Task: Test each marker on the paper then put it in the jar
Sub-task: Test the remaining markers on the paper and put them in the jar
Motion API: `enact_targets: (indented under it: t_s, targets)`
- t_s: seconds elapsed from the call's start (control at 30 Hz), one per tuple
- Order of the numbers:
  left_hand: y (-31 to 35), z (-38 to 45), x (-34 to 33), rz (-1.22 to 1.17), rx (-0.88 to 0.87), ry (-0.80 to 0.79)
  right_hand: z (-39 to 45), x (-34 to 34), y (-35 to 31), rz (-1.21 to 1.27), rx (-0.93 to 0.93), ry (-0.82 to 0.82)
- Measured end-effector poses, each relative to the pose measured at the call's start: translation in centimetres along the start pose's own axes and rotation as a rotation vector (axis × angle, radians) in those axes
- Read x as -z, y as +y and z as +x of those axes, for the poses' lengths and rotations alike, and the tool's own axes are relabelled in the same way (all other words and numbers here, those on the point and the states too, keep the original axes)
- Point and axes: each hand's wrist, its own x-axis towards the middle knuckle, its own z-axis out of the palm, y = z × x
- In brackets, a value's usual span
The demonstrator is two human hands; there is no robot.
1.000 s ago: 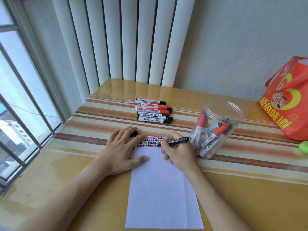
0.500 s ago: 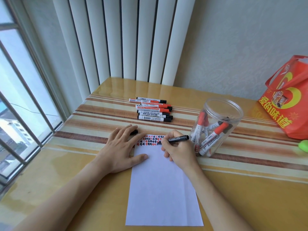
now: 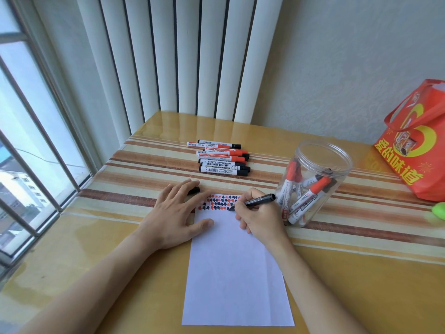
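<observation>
Marker [image 3: 258, 199], black and uncapped, sits in the grip of my right hand [image 3: 258, 216], fingers pinched round its barrel near the tip, which touches the top of the paper [image 3: 237, 273] beside rows of small red and black test marks [image 3: 220, 202]. My left hand [image 3: 177, 213] lies flat with straight fingers, pressing the paper's upper left corner; a small black cap [image 3: 195, 190] peeks from under its fingertips. Just right of my writing hand stands the clear jar [image 3: 320, 162], open-topped, with several markers already leaning inside. Beyond the paper, a pile of markers [image 3: 222, 158] lies on the striped counter [image 3: 134, 179], not yet tested by the look of it. A red bag [image 3: 419, 150] stands at the far right.

I judge the marker light, stiff and smooth, best held low on the barrel for writing, then mid-barrel to drop it in the jar. The paper is thin and would slide unless pinned.
</observation>
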Motion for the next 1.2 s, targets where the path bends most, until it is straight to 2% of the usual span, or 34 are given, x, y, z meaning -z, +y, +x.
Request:
enact_targets:
  t_s: [0.1,0.2,0.3,0.4,0.53,0.67,0.93,1.2]
  targets:
    - [0.1,0.0,0.1,-0.106,0.029,0.063,-0.2,0.1,-0.2,0.011,0.009,-0.003]
    - [0.3,0.2,0.0,-0.184,0.113,0.204,-0.3,0.3,-0.3,0.029,0.037,0.004]
    - [-0.1,0.6,-0.2,-0.144,0.271,0.323,-0.2,0.5,-0.3,0.040,0.064,-0.001]
    - [-0.4,0.8,-0.3,-0.133,0.321,0.348,-0.1,0.5,-0.2,0.059,0.120,-0.011]
    - [-0.1,0.5,0.2,-0.210,0.203,0.435,-0.3,0.5,-0.5,0.102,0.218,-0.088]
    - [0.2,0.2,0.7,-0.296,0.048,0.429,-0.5,0.0,-0.7,0.124,0.256,-0.167]
    - [0.4,0.1,1.4,-0.445,0.005,0.377,-0.8,-0.3,-1.0,0.142,0.293,-0.173]
    - [0.4,0.1,1.4,-0.455,0.024,0.386,-0.9,-0.1,-1.1,0.235,0.301,-0.114]
